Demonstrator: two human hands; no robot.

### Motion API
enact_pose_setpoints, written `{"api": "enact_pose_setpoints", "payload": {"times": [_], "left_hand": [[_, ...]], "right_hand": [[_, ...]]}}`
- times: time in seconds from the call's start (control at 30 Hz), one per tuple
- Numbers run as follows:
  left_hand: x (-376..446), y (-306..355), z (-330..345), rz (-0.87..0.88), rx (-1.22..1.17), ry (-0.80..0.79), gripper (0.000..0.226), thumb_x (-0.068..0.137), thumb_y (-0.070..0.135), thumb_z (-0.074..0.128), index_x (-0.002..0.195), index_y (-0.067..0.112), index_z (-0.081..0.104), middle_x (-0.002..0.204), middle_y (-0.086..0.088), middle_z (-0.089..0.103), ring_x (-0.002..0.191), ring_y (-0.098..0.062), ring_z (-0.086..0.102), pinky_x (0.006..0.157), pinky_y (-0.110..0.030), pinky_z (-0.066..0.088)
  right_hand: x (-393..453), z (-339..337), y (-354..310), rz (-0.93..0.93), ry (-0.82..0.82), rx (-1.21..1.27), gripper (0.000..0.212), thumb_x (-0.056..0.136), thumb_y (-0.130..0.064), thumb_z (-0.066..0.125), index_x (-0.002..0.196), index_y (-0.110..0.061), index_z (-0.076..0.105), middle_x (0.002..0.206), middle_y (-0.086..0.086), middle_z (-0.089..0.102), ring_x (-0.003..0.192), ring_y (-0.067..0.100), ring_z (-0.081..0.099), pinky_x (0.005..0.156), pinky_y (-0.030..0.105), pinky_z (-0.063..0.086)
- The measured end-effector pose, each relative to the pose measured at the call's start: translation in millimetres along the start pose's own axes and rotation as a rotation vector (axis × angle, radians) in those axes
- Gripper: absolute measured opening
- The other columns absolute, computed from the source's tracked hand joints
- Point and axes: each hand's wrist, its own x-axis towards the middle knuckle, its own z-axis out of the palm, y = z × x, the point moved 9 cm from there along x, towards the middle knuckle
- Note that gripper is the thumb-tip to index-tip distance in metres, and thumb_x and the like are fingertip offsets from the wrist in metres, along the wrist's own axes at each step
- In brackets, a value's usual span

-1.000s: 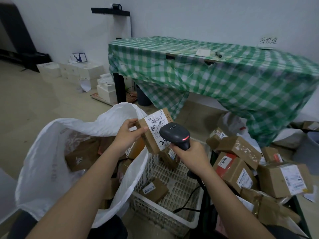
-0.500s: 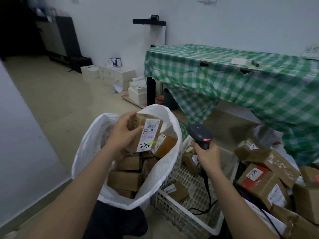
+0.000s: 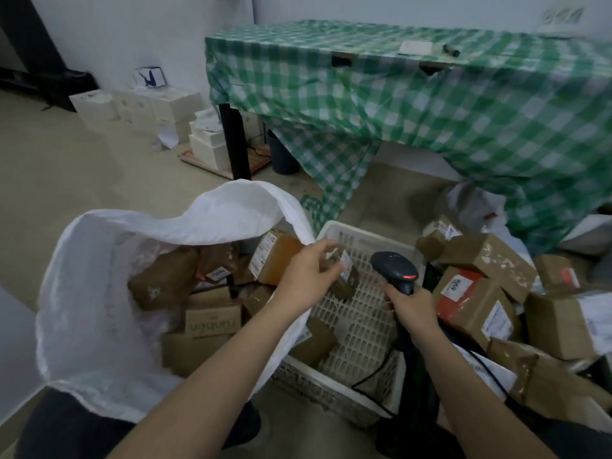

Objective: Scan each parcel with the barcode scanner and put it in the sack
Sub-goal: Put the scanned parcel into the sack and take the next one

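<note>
The white sack (image 3: pixel 212 210) stands open at the left, with several brown parcels (image 3: pixel 212 321) inside it. Next to it is a white plastic basket (image 3: pixel 361 326) with two small parcels. My left hand (image 3: pixel 306 276) reaches over the sack's rim into the basket, and its fingers and thumb pinch the upper small parcel (image 3: pixel 347 281), which leans on the basket floor. My right hand (image 3: pixel 410 306) grips the handle of the black barcode scanner (image 3: pixel 394 268). The scanner's head is just right of that parcel, with a red light showing.
More brown parcels (image 3: pixel 486 260) lie piled to the right of the basket. A table under a green checked cloth (image 3: pixel 414 104) stands behind. White boxes (image 3: pixel 159 107) sit on the floor by the far wall. The scanner's cable (image 3: pixel 374 372) trails into the basket.
My left hand has let go of the labelled parcel in the sack and moved right into the basket onto a small parcel. The scanner stays in my right hand.
</note>
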Motion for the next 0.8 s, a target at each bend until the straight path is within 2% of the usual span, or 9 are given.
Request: {"api": "enact_pose_setpoints", "payload": {"times": [0.13, 0.23, 0.3, 0.33, 0.4, 0.53, 0.67, 0.73, 0.8], "left_hand": [[60.5, -26.3, 68.6, -0.117, -0.035, -0.086, 0.045, 0.093, 0.026, 0.061, 0.134, 0.012, 0.052, 0.133, -0.005, 0.054, 0.123, -0.019, 0.051, 0.105, -0.036, 0.042], [110.8, -67.1, 105.5, -0.263, -0.051, -0.066, 0.046, 0.091, 0.021, 0.063, 0.133, 0.006, 0.052, 0.13, -0.011, 0.055, 0.121, -0.026, 0.053, 0.103, -0.041, 0.043], [142.0, -102.2, 125.2, -0.352, -0.041, -0.039, 0.04, 0.092, 0.016, 0.061, 0.129, 0.004, 0.055, 0.125, -0.012, 0.058, 0.118, -0.029, 0.055, 0.097, -0.033, 0.045], [155.2, -120.9, 134.7, -0.391, -0.022, -0.035, 0.035, 0.093, 0.014, 0.058, 0.126, 0.003, 0.056, 0.123, -0.013, 0.06, 0.116, -0.029, 0.056, 0.089, -0.025, 0.045], [176.7, -161.5, 152.6, -0.459, 0.035, -0.038, 0.03, 0.096, 0.014, 0.052, 0.123, 0.002, 0.057, 0.123, -0.015, 0.062, 0.114, -0.031, 0.057, 0.077, -0.017, 0.04], [204.0, -236.7, 181.3, -0.504, 0.165, -0.043, 0.031, 0.098, 0.014, 0.049, 0.126, 0.004, 0.056, 0.127, -0.017, 0.059, 0.118, -0.034, 0.055, 0.094, -0.033, 0.041], [225.7, -278.6, 205.0, -0.409, 0.332, -0.058, 0.034, 0.094, 0.017, 0.053, 0.125, 0.004, 0.054, 0.13, -0.018, 0.054, 0.123, -0.035, 0.049, 0.104, -0.041, 0.039], [233.4, -289.5, 209.2, -0.388, 0.434, -0.044, 0.042, 0.094, 0.02, 0.053, 0.131, 0.002, 0.047, 0.136, -0.019, 0.047, 0.127, -0.036, 0.042, 0.108, -0.043, 0.034], [236.1, -295.0, 211.2, -0.401, 0.506, -0.038, 0.046, 0.095, 0.024, 0.051, 0.136, 0.004, 0.042, 0.14, -0.019, 0.04, 0.129, -0.037, 0.034, 0.11, -0.043, 0.029]], "right_hand": [[35.4, -12.5, 14.1, 0.031, 0.012, 0.011, 0.018, 0.09, -0.018, 0.067, 0.092, -0.001, 0.063, 0.076, 0.015, 0.059, 0.07, 0.024, 0.058, 0.057, 0.029, 0.045], [75.5, -9.0, 23.3, 0.047, 0.003, 0.006, 0.018, 0.09, -0.019, 0.067, 0.081, -0.005, 0.06, 0.072, 0.013, 0.058, 0.068, 0.025, 0.057, 0.06, 0.032, 0.045], [109.5, -2.1, 34.4, 0.07, 0.009, 0.017, 0.02, 0.087, -0.025, 0.07, 0.074, -0.011, 0.061, 0.07, 0.012, 0.06, 0.07, 0.028, 0.061, 0.067, 0.041, 0.051], [126.7, 2.9, 40.2, 0.092, 0.009, 0.019, 0.02, 0.086, -0.027, 0.072, 0.074, -0.014, 0.063, 0.069, 0.012, 0.061, 0.072, 0.029, 0.063, 0.07, 0.044, 0.052], [162.2, 16.0, 54.3, 0.13, -0.001, 0.045, 0.018, 0.084, -0.028, 0.073, 0.076, -0.014, 0.065, 0.07, 0.011, 0.062, 0.073, 0.028, 0.063, 0.071, 0.044, 0.053], [218.3, 43.1, 86.7, 0.197, 0.006, 0.072, 0.023, 0.088, -0.022, 0.068, 0.072, -0.01, 0.058, 0.074, 0.015, 0.058, 0.08, 0.031, 0.062, 0.07, 0.042, 0.048], [252.8, 59.1, 121.0, 0.241, 0.025, 0.06, 0.028, 0.09, -0.024, 0.065, 0.069, -0.007, 0.055, 0.075, 0.018, 0.056, 0.072, 0.029, 0.058, 0.064, 0.032, 0.039], [262.6, 65.1, 132.2, 0.26, 0.027, 0.042, 0.029, 0.091, -0.025, 0.064, 0.077, 0.0, 0.062, 0.076, 0.019, 0.057, 0.07, 0.026, 0.054, 0.063, 0.033, 0.039], [271.3, 71.2, 139.7, 0.269, 0.033, 0.017, 0.034, 0.091, -0.026, 0.064, 0.085, 0.008, 0.065, 0.076, 0.019, 0.057, 0.069, 0.025, 0.053, 0.062, 0.04, 0.045]]}}
